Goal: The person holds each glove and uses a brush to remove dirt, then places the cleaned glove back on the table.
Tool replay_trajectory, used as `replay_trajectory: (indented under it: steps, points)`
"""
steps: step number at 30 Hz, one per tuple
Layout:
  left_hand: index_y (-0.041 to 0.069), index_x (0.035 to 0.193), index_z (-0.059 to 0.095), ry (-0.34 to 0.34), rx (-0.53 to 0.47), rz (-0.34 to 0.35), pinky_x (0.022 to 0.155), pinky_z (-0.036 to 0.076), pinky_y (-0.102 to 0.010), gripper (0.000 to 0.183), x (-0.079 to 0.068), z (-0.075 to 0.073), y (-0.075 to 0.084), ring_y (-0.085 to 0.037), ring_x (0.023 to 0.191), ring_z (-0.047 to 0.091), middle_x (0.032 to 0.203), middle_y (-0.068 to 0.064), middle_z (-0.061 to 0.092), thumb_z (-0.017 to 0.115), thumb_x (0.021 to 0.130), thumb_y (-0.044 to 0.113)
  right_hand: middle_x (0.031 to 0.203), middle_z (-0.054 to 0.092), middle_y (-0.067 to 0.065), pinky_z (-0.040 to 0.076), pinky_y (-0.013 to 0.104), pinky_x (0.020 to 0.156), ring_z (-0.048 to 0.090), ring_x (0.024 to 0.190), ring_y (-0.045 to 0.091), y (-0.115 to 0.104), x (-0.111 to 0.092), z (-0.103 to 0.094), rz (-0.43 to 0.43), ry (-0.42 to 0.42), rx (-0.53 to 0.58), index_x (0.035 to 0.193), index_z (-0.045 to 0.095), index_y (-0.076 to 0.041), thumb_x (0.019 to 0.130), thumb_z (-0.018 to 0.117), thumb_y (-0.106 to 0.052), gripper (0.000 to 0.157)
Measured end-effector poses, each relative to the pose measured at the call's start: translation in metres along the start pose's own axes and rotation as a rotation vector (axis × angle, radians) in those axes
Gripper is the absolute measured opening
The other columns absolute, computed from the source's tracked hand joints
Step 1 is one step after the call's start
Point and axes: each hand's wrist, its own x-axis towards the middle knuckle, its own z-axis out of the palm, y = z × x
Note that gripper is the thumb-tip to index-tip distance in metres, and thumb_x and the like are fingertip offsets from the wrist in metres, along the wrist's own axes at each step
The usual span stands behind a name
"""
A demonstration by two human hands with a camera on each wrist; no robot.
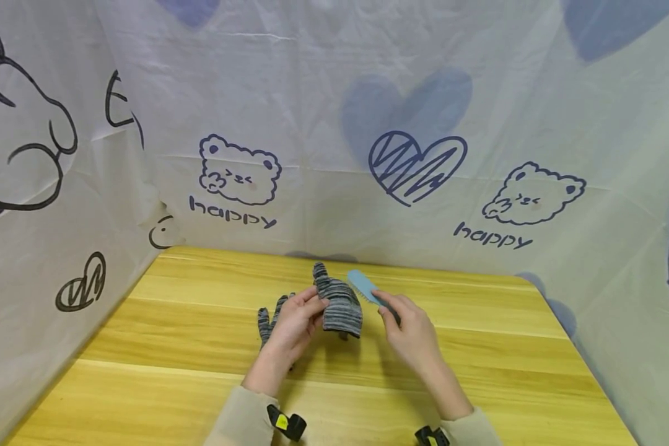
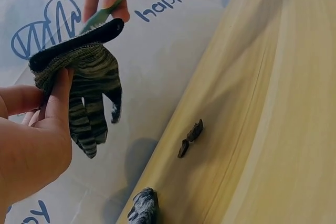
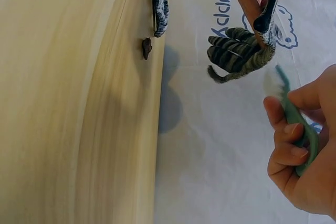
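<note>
My left hand (image 1: pixel 297 325) holds a grey-and-black striped knit glove (image 1: pixel 342 308) above the table, pinching it near its dark-edged cuff. In the left wrist view the glove's fingers (image 2: pixel 86 116) hang down. A light blue brush (image 1: pixel 360 284) with pale bristles is gripped by its handle in my right hand (image 1: pixel 415 334). Its bristle side faces the glove; the right wrist view shows a small gap between them. A second striped glove (image 1: pixel 264 323) lies on the table, partly hidden behind my left hand and forearm.
On the wooden table (image 1: pixel 479 341) lies a small dark object (image 2: pixel 190 139), its kind unclear, mostly hidden below the held glove in the head view. A pale printed cloth (image 1: pixel 323 204) hangs behind the table's back edge and along its sides.
</note>
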Motion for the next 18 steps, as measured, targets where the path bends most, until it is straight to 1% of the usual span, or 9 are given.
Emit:
replay_trajectory:
  steps: [3,5,8,11,14,16,18]
  points:
    - [-0.013,0.153,0.036,-0.014,-0.026,0.018,0.072,0.056,-0.016,0.055,0.0,0.0,0.002,-0.006,0.082,0.063,0.099,0.0,0.068,0.052,0.101,-0.008,0.109,0.074,0.007,0.052,0.036,0.067,0.061,0.079,0.018,0.001,0.0,0.0,0.017,0.019,-0.01,0.134,0.071,-0.014,0.099,0.067,-0.007,0.035]
    - [-0.012,0.152,0.04,-0.015,-0.04,0.019,0.075,0.057,-0.017,0.052,0.0,0.0,0.002,-0.007,0.085,0.065,0.103,-0.001,0.069,0.051,0.101,-0.009,0.108,0.073,0.007,0.053,0.036,0.068,0.062,0.081,0.017,0.0,0.0,0.0,0.012,0.029,0.0,0.135,0.07,-0.013,0.101,0.067,-0.008,0.035]
    - [-0.012,0.154,0.035,-0.018,-0.048,0.022,0.075,0.057,-0.016,0.055,-0.001,-0.001,0.003,-0.006,0.085,0.064,0.103,-0.001,0.068,0.05,0.102,-0.009,0.108,0.073,0.007,0.054,0.035,0.068,0.064,0.083,0.016,-0.003,0.0,0.001,-0.041,0.035,0.038,0.136,0.069,-0.012,0.102,0.065,-0.008,0.035]
    - [-0.011,0.157,0.028,-0.026,-0.061,0.019,0.076,0.056,-0.016,0.059,-0.001,0.0,0.003,-0.005,0.084,0.062,0.099,0.001,0.066,0.05,0.102,-0.009,0.11,0.073,0.007,0.057,0.036,0.071,0.066,0.089,0.015,-0.008,-0.001,0.003,-0.126,0.035,0.068,0.136,0.068,-0.011,0.102,0.065,-0.006,0.034]
    - [-0.011,0.159,0.024,-0.025,-0.073,0.011,0.077,0.055,-0.016,0.062,-0.001,0.0,0.003,-0.005,0.084,0.061,0.1,0.002,0.065,0.05,0.103,-0.008,0.112,0.072,0.007,0.056,0.034,0.07,0.064,0.087,0.014,-0.012,-0.003,0.007,-0.2,0.021,0.081,0.136,0.068,-0.01,0.101,0.066,-0.004,0.035]
    - [-0.01,0.16,0.021,-0.015,-0.081,0.006,0.077,0.055,-0.015,0.064,-0.001,0.0,0.003,-0.004,0.085,0.061,0.103,0.002,0.066,0.051,0.103,-0.007,0.112,0.072,0.007,0.055,0.032,0.068,0.061,0.083,0.012,-0.013,-0.004,0.009,-0.222,0.008,0.082,0.136,0.068,-0.009,0.101,0.066,-0.003,0.036]
    - [-0.011,0.16,0.021,-0.007,-0.096,0.006,0.078,0.056,-0.014,0.064,0.0,0.0,0.003,-0.005,0.087,0.063,0.109,0.001,0.067,0.051,0.103,-0.008,0.111,0.072,0.007,0.053,0.03,0.067,0.059,0.081,0.011,-0.014,-0.005,0.012,-0.225,0.002,0.078,0.136,0.068,-0.009,0.1,0.066,-0.002,0.037]
